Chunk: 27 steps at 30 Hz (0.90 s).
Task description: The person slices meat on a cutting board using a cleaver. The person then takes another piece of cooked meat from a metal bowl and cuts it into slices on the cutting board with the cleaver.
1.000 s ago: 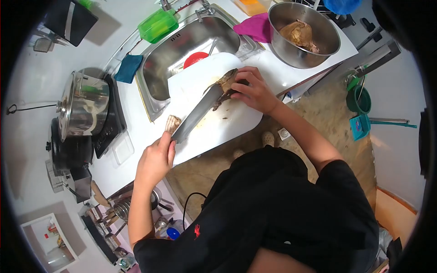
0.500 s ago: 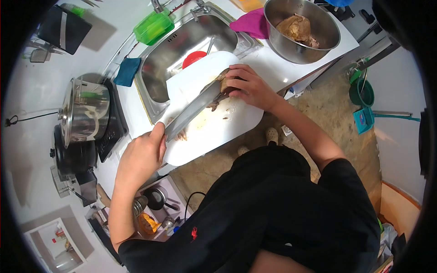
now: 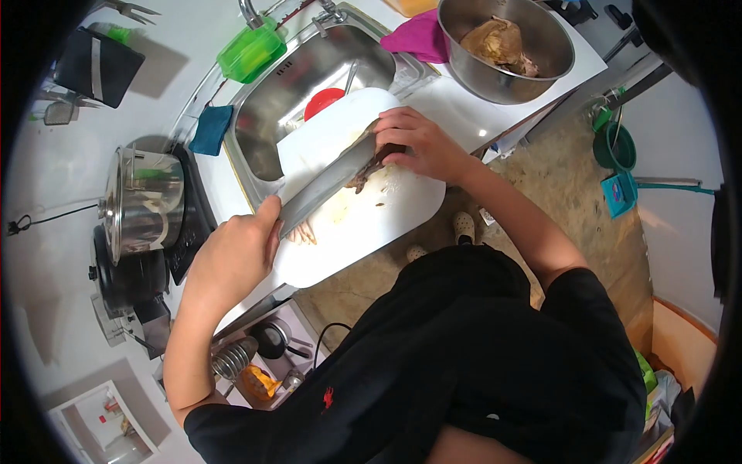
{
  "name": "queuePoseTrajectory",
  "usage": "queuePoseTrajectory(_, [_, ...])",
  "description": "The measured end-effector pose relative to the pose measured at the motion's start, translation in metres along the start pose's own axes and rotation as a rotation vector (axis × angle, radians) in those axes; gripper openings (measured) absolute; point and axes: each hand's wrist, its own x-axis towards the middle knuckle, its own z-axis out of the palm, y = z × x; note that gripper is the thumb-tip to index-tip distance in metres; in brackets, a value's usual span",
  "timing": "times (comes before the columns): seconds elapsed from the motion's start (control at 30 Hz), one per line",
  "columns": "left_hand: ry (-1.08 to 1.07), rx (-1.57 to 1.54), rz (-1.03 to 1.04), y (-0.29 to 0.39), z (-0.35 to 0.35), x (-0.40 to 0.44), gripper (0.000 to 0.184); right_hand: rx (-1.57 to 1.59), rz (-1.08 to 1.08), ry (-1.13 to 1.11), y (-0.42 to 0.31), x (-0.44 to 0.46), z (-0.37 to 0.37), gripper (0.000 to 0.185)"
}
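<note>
A white cutting board [image 3: 406, 203] lies partly over the sink's front side. My left hand [image 3: 238, 249] is closed around the handle end of a large knife [image 3: 328, 182], whose wide blade slants up to the right across the board. At the far end of the blade my right hand [image 3: 421, 145] grips a piece of dark brown meat [image 3: 392, 153], its fingers curled over the top. Part of the meat shows below the blade; the rest is hidden by fingers and knife. Pale cut strips [image 3: 304, 233] lie by the knife's near end.
Behind the board is a steel sink [image 3: 267, 97] with a red bowl [image 3: 323, 102] in it. A large steel pot [image 3: 506, 91] holding a chunk of cooked meat [image 3: 497, 42] stands at right, beside a magenta cloth [image 3: 417, 37]. A lidded pot [image 3: 151, 201] stands at left.
The whole view has shifted slightly. Both hands keep their holds on the knife and the meat, and the blade stays against the meat with little visible movement.
</note>
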Motion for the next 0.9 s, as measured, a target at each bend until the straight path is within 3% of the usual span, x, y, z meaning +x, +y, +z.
queuePoseTrajectory(0.27, [0.031, -0.116, -0.059, -0.002, 0.023, -0.004, 0.016, -0.060, 0.049, -0.045, 0.005, 0.011, -0.001, 0.031])
queuePoseTrajectory(0.47, [0.096, -0.122, -0.079, -0.023, 0.039, -0.017, 0.017, -0.058, 0.196, -0.275, 0.003, 0.037, -0.005, 0.035])
queuePoseTrajectory(0.9, [0.128, -0.323, -0.010, -0.047, 0.065, 0.006, 0.024, -0.024, 0.123, -0.238, 0.014, 0.034, -0.001, 0.035])
